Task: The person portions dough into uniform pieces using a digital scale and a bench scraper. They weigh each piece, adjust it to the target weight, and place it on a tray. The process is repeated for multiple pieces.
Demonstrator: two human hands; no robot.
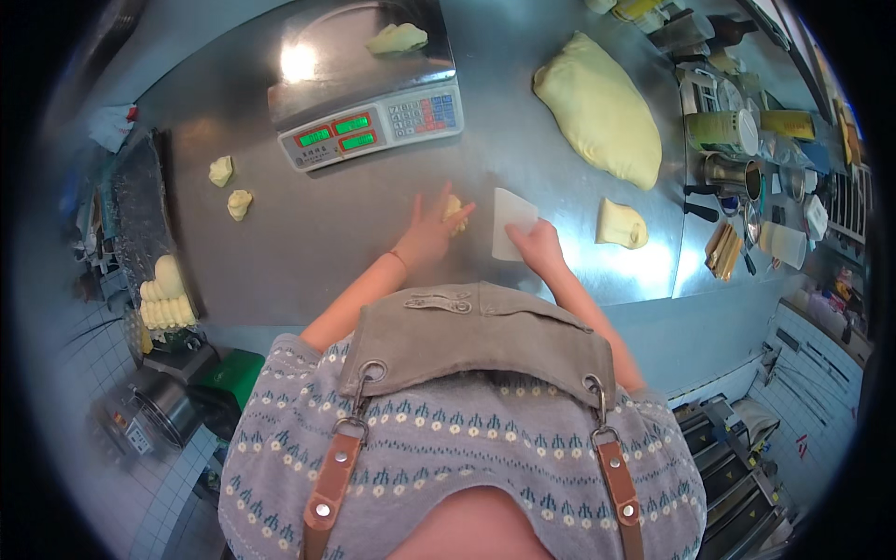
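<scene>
My left hand [430, 227] reaches over the metal worktop with a small piece of dough [455, 214] showing between its thumb and forefinger. The other fingers are spread. To its right, my right hand [537, 245] grips a flat white dough scraper [509, 213], closed around its right edge. A larger lump of dough [397, 38] rests on the pan of the digital scale [373, 126] ahead. Far right of the scale lies a big smooth mass of dough [602, 112]. A short cut roll of dough [622, 224] sits nearer, right of my right hand.
Two small dough pieces [221, 170] lie on the left of the worktop [308, 233]. Pale shaped dough rolls [166, 299] are stacked at its left edge. Jars [723, 131], a metal cup [728, 173] and tools crowd the right side. A green bin [229, 383] stands below left.
</scene>
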